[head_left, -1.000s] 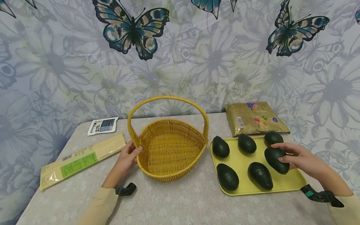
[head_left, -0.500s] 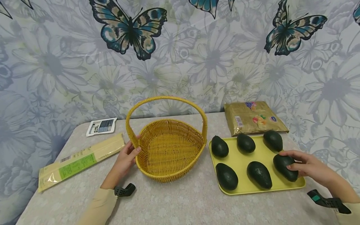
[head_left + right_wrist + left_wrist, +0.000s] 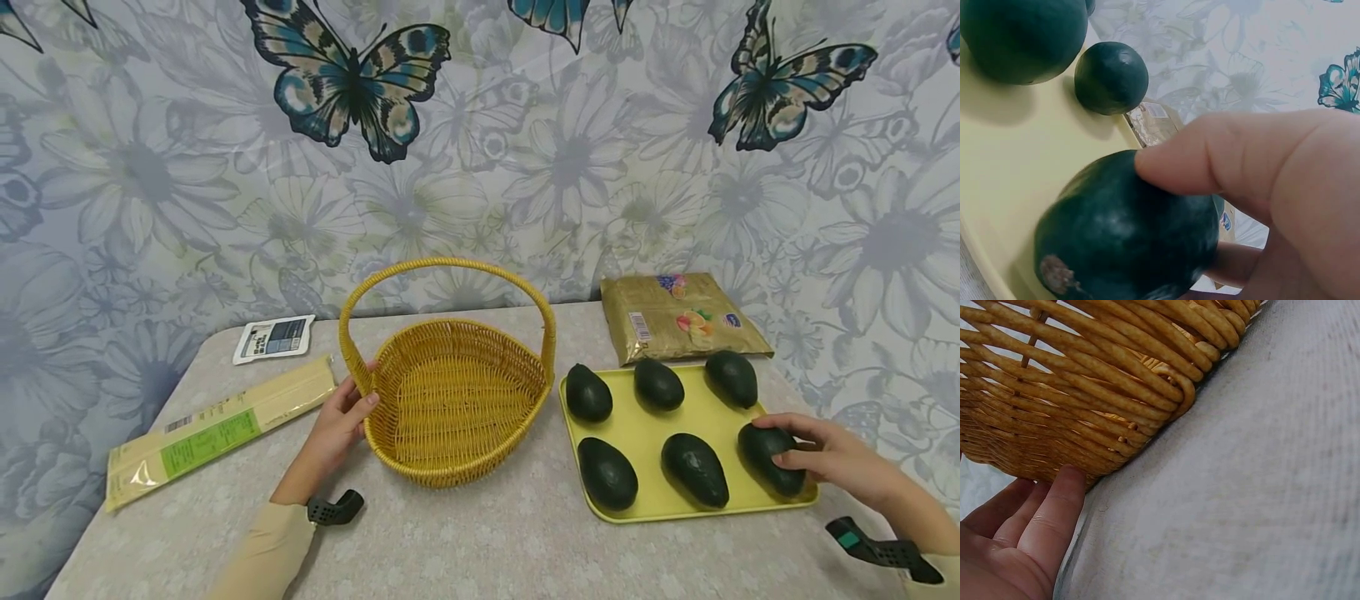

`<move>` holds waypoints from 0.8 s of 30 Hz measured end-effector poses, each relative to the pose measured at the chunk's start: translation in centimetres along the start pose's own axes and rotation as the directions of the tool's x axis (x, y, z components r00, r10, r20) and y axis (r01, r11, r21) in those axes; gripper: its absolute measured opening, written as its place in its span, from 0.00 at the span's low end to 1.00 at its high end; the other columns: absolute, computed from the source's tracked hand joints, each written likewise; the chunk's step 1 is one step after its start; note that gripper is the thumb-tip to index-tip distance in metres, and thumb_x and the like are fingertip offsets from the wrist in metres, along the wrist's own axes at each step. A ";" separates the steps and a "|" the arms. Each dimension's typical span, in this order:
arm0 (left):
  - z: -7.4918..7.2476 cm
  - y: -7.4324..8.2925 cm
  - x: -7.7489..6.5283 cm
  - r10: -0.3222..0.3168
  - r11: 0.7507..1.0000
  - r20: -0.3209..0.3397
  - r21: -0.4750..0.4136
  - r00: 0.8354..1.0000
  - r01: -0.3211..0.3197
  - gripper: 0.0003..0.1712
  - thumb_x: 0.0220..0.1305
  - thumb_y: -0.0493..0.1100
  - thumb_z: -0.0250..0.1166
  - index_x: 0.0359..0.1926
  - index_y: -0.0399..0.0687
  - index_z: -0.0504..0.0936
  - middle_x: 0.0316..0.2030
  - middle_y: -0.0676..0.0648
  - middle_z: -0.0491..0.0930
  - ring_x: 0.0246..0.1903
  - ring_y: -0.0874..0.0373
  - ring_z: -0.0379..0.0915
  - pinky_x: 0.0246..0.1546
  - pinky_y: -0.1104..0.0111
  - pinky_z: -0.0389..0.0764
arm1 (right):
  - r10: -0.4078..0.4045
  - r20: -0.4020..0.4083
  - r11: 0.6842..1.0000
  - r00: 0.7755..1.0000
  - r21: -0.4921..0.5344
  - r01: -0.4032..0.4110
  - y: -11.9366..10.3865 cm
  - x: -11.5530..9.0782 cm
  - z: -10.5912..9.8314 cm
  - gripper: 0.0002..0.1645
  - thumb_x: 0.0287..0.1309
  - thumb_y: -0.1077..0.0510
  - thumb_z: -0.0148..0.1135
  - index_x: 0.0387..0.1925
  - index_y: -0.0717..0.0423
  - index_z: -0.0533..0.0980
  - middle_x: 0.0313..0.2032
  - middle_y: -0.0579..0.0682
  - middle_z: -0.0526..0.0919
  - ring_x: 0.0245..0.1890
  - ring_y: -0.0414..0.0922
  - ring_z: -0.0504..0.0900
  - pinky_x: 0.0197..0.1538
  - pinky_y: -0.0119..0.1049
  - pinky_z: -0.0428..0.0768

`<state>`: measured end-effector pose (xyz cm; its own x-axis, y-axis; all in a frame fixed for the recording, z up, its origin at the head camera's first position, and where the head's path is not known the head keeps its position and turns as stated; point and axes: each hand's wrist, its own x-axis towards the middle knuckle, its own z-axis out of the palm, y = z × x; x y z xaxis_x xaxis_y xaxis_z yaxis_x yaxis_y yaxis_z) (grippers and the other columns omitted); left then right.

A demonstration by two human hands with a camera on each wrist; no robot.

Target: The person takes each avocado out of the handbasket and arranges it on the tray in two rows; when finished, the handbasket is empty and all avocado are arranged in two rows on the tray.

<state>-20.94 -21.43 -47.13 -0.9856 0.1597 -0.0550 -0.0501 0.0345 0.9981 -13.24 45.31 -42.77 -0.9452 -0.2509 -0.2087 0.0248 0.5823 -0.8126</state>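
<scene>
At the left side of the yellow wicker basket [image 3: 450, 408], my left hand [image 3: 339, 421] holds the rim by the handle's base, thumb over the edge. The left wrist view shows its fingers [image 3: 1054, 519] against the outer weave. My right hand [image 3: 840, 458] grips a dark green avocado [image 3: 768, 458] at the front right corner of a yellow tray [image 3: 645, 510]; the thumb lies across the fruit in the right wrist view. Several other avocados sit apart in two rows on this tray, among them one [image 3: 731, 379] at the back right.
A gold packet [image 3: 682, 317] with fruit pictures lies behind the tray. To the left are a long pale packet with a green label [image 3: 221, 429] and a small white pouch [image 3: 273, 337]. A patterned cloth [image 3: 480, 167] hangs behind the table.
My right hand has moved right and toward the front with the avocado, away from the back right one and down to the tray's corner. The left hand stays at the basket.
</scene>
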 end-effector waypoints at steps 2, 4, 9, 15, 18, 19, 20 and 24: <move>0.0 0.0 0.0 -0.002 1.000 -0.001 0.000 1.000 0.002 0.36 0.79 0.44 0.54 0.81 0.52 0.52 0.76 0.36 0.56 0.53 0.70 0.71 0.44 0.75 0.82 | 0.015 -0.011 1.000 1.000 -0.017 -0.015 0.0 0.0 0.1 0.25 0.69 0.62 0.60 0.60 0.31 0.76 0.47 0.10 0.68 0.36 0.32 0.77 0.29 0.36 0.78; 0.0 -0.1 0.0 0.000 1.000 0.000 0.001 1.000 0.000 0.36 0.79 0.44 0.54 0.81 0.51 0.51 0.76 0.35 0.56 0.53 0.70 0.71 0.43 0.75 0.82 | 0.044 -0.025 0.998 0.999 -0.047 -0.045 -0.1 0.1 0.1 0.25 0.69 0.61 0.61 0.62 0.36 0.76 0.47 0.11 0.66 0.38 0.33 0.78 0.30 0.36 0.79; 0.0 0.0 0.0 0.003 1.000 0.005 0.006 1.000 -0.003 0.36 0.79 0.44 0.54 0.81 0.51 0.51 0.76 0.34 0.55 0.52 0.71 0.71 0.43 0.75 0.82 | 0.101 -0.028 0.985 0.994 -0.140 -0.104 -0.6 0.2 -0.3 0.32 0.69 0.58 0.62 0.71 0.56 0.67 0.67 0.61 0.70 0.51 0.52 0.83 0.37 0.38 0.83; -0.1 0.0 0.1 0.004 1.000 0.008 0.016 1.000 -0.004 0.37 0.79 0.45 0.54 0.81 0.52 0.51 0.77 0.34 0.55 0.55 0.69 0.70 0.45 0.74 0.82 | 0.130 -0.045 0.970 0.991 -0.200 -0.136 -0.8 0.3 -0.6 0.33 0.68 0.57 0.62 0.71 0.62 0.65 0.67 0.82 0.60 0.47 0.48 0.83 0.36 0.39 0.82; -0.1 -0.1 0.1 0.002 1.000 0.008 0.009 1.000 -0.002 0.37 0.79 0.45 0.55 0.81 0.52 0.51 0.77 0.34 0.55 0.56 0.68 0.70 0.46 0.73 0.83 | 0.130 -0.057 0.968 0.990 -0.208 -0.139 -0.7 0.3 -0.6 0.32 0.68 0.57 0.62 0.70 0.60 0.66 0.66 0.82 0.62 0.42 0.36 0.81 0.35 0.38 0.82; -0.1 -0.1 0.0 0.002 1.000 0.008 0.005 1.000 -0.002 0.37 0.79 0.45 0.55 0.81 0.52 0.51 0.77 0.34 0.55 0.56 0.68 0.69 0.46 0.73 0.83 | 0.130 -0.059 0.968 0.990 -0.207 -0.140 -0.7 0.3 -0.6 0.32 0.68 0.57 0.62 0.70 0.60 0.67 0.66 0.82 0.62 0.41 0.33 0.80 0.35 0.38 0.82; -0.1 -0.1 0.0 0.001 1.000 0.007 -0.002 1.000 -0.001 0.37 0.79 0.45 0.55 0.81 0.52 0.51 0.77 0.34 0.55 0.56 0.69 0.70 0.46 0.73 0.83 | 0.131 -0.059 0.968 0.990 -0.209 -0.140 -0.7 0.3 -0.6 0.32 0.68 0.57 0.62 0.70 0.60 0.67 0.66 0.82 0.62 0.40 0.31 0.80 0.35 0.38 0.82; -0.1 0.1 0.0 0.000 1.000 0.004 -0.021 1.000 0.000 0.37 0.79 0.43 0.54 0.81 0.51 0.51 0.76 0.33 0.56 0.55 0.69 0.71 0.46 0.73 0.83 | 0.149 -0.054 0.964 0.987 -0.216 -0.157 -0.7 0.3 -0.9 0.34 0.68 0.56 0.62 0.70 0.66 0.64 0.66 0.82 0.62 0.39 0.29 0.80 0.36 0.39 0.83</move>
<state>-20.96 -21.51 -47.06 -0.9850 0.1635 -0.0554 -0.0538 0.0137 0.9985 -13.86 45.48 -41.79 -0.9472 -0.1198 -0.2976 0.1018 0.7675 -0.6329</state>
